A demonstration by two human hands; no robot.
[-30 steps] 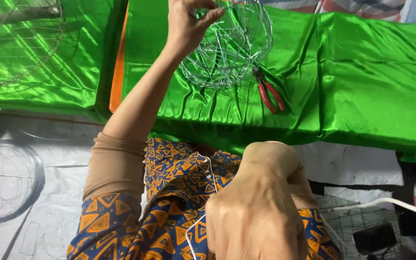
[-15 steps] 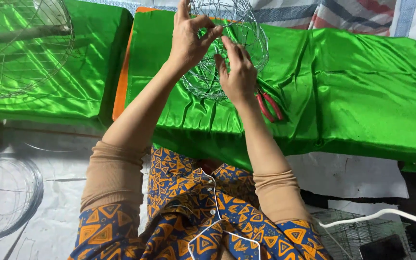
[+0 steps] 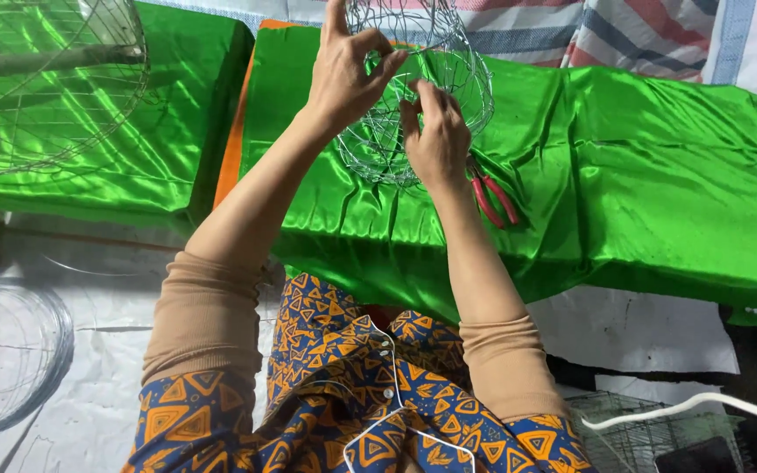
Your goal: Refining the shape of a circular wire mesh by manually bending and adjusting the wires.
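The wire mesh basket frame (image 3: 422, 96) sits at about twelve o'clock in your view, resting on the green satin-covered surface (image 3: 659, 166) and reaching up past the top edge of the picture. Your left hand (image 3: 348, 74) is at its eleven o'clock side, thumb and fingers pinched together on a strand of the mesh, index finger pointing up. Your right hand (image 3: 438, 140) is just below it at the frame's six o'clock, fingertips closed on the wire, close to the left hand but not touching it as far as the view shows. Just beside your right wrist, at its three o'clock, red-handled pliers (image 3: 492, 197) lie flat on the satin. An orange edge (image 3: 231, 140) shows at nine o'clock of the frame, between this cloth and a second green satin piece (image 3: 159, 158). On that piece, at ten o'clock, stands a larger round wire cage (image 3: 45, 79). At eight o'clock a coil of thin wire (image 3: 10, 350) lies on the white floor sheet (image 3: 641, 333). At five o'clock, near your right sleeve, a white cable (image 3: 703, 405) crosses a dark mesh crate (image 3: 641, 438).
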